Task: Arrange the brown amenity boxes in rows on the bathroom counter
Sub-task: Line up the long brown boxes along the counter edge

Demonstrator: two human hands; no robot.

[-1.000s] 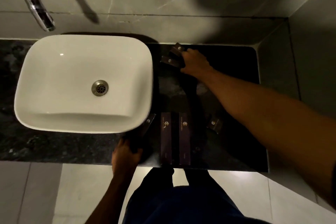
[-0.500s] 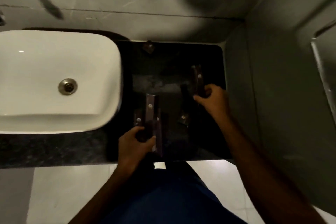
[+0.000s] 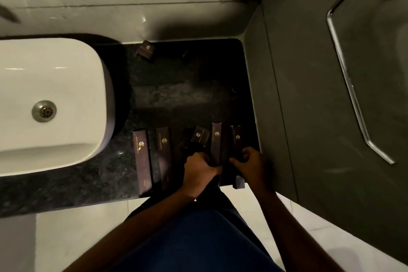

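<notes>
Long brown amenity boxes (image 3: 143,159) are lined along the dark worktop's (image 3: 176,95) near edge. Both grips, left hand (image 3: 199,171) and right hand (image 3: 251,164), are closed on boxes at the row's right end.

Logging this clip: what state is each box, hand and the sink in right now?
Left two long boxes: flat, side by side.
Small box: tilted.
Far small box: apart, askew by the wall.
Left hand: on a long box.
Right hand: on rightmost box.
Sink: empty.
</notes>
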